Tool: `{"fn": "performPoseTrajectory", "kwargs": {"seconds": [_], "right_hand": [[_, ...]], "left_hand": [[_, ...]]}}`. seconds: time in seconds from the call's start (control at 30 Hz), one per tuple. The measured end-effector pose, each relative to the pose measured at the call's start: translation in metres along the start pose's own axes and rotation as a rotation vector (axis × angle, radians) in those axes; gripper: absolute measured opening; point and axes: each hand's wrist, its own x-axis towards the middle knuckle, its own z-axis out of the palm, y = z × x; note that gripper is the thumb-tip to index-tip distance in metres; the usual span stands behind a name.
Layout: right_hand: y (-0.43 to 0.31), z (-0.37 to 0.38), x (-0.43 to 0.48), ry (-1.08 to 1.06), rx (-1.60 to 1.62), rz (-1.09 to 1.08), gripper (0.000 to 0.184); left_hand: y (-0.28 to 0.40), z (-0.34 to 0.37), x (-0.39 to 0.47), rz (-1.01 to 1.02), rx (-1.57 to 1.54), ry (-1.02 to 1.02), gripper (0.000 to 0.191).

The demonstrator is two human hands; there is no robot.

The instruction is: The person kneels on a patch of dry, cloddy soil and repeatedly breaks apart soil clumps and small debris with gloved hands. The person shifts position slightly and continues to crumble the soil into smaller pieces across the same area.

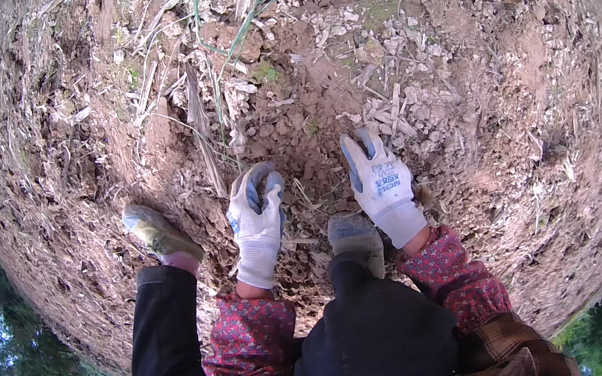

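My left hand [258,209], in a white knit glove with a blue-grey coated palm, is low over the crumbly brown soil [305,158]. Its fingers are curled and a little apart, with nothing visible in them; the palm side is partly hidden. To the right, my right hand [381,175] wears a matching glove with blue printing on its back. Its fingers point forward, spread, at a patch of dry plant bits [396,119], and no held thing shows. Between the hands lie loose clods and a thin dry stalk [305,194].
My shoes [354,235] stand on the soil, one close to my right hand, the other [160,231] left of my left hand. A long dry leaf [201,127] and green grass blades [241,35] lie ahead. Straw litter covers the field, with trees [36,342] at the lower left rim.
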Motion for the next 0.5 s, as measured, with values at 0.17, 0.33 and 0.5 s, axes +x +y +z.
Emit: {"fn": "performPoseTrajectory", "kwargs": {"seconds": [0.17, 0.33, 0.5], "right_hand": [[0.001, 0.003, 0.009, -0.122, -0.026, 0.064, 0.066], [0.026, -0.021, 0.004, 0.089, 0.853, -0.173, 0.056], [0.033, -0.058, -0.01, -0.215, 2.321, -0.034, 0.05]], "left_hand": [[0.02, -0.015, 0.018, -0.012, -0.155, 0.053, 0.022], [0.068, -0.042, 0.047, 0.091, -0.06, 0.097, 0.019], [0.113, -0.045, 0.086, 0.127, -0.076, 0.034, 0.02]]}}
